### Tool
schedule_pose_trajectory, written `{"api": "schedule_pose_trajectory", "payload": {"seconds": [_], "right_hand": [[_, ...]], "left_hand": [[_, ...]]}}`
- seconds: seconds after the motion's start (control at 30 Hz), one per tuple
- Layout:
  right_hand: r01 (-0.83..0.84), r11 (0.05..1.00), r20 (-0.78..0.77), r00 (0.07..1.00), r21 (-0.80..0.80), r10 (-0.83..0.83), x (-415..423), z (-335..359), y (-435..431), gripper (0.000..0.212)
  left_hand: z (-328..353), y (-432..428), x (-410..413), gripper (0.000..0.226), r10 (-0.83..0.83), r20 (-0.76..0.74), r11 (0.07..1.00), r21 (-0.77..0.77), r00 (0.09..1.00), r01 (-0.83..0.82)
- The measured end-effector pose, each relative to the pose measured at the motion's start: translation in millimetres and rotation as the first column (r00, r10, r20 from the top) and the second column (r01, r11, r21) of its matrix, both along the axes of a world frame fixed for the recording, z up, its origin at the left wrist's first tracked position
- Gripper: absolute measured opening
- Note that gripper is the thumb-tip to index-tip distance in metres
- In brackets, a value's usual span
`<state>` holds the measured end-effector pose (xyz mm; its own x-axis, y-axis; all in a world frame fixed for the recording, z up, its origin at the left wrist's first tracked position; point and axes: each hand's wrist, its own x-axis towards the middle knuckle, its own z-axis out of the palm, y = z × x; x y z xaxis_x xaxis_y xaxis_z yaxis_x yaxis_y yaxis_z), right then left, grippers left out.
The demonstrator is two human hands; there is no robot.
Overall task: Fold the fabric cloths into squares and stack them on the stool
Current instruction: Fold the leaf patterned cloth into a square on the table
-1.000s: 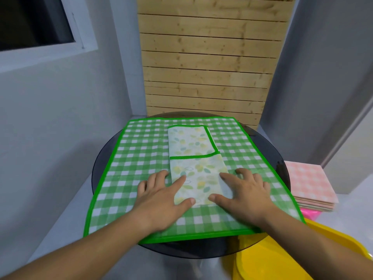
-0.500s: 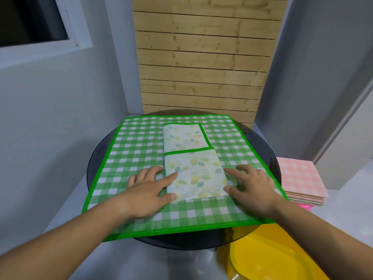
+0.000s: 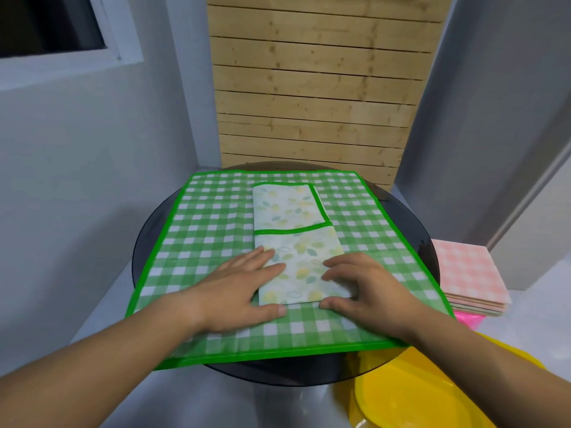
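Observation:
A leaf-print cloth [image 3: 296,242] with a green hem lies folded into a long strip on a green checked cloth [image 3: 210,230], which is spread over a round dark glass table [image 3: 148,242]. My left hand [image 3: 238,291] rests flat at the strip's near left corner, fingers straight on the fabric. My right hand [image 3: 367,288] covers the near right corner, with fingers curled onto the top and the thumb at the near edge, pinching it. Folded pink checked cloths [image 3: 466,270] are stacked on a pink stool [image 3: 469,319] to the right.
A yellow plastic basin [image 3: 401,396] sits low at the right, partly under the table edge. A wooden slat panel [image 3: 312,88] stands behind the table between grey walls. A window [image 3: 49,26] is at the upper left.
Both hands slid from beside the leaf-print strip onto its near corners. The right hand's fingers went from flat to curled over the corner.

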<state>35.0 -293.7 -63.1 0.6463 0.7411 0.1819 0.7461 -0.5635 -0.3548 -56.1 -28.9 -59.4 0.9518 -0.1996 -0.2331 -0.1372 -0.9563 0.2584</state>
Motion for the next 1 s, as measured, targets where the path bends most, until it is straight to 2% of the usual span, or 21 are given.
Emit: {"api": "schedule_pose_trajectory", "payload": {"seconds": [0.07,0.2,0.37,0.6,0.73,0.87,0.93,1.0], "right_hand": [[-0.008,1.0,0.014,1.0,0.001,0.008,2.8,0.6,-0.5,0.051],[-0.104,0.994,0.181,0.978,-0.034,0.108,4.7,-0.2,-0.5,0.048],[-0.155,0.988,0.278,0.949,-0.003,0.15,2.0,0.0,1.3,0.04],[-0.175,0.97,0.306,0.945,0.17,0.117,0.2,7.1,5.1,0.034],[-0.172,0.945,0.208,0.971,0.28,0.115,-2.5,23.0,7.9,0.032],[-0.144,0.918,0.097,0.989,0.371,0.116,-7.7,48.7,11.3,0.023],[-0.079,0.895,0.012,0.997,0.438,0.082,-10.2,63.1,13.3,0.02],[0.032,0.862,-0.096,0.995,0.507,0.02,-11.5,74.8,17.4,0.018]], "left_hand": [[-1.2,1.6,1.2,0.087,-0.003,-0.001,1.0,-0.002,1.0,0.003],[-2.6,2.9,1.1,0.089,-0.001,-0.008,1.0,-0.028,1.0,0.001],[0.0,2.0,-0.3,0.098,0.015,0.011,0.998,-0.06,1.0,-0.015],[7.5,1.5,-5.1,0.102,0.047,0.11,0.995,-0.096,0.993,-0.036],[16.8,-1.8,-12.6,0.101,0.13,0.169,0.976,-0.194,0.977,-0.096],[19.9,2.4,-13.1,0.093,0.259,0.168,0.906,-0.385,0.951,-0.178],[20.8,4.7,-10.1,0.078,0.319,0.152,0.859,-0.464,0.935,-0.218],[22.9,3.1,-6.1,0.047,0.35,0.12,0.803,-0.548,0.929,-0.232]]}}
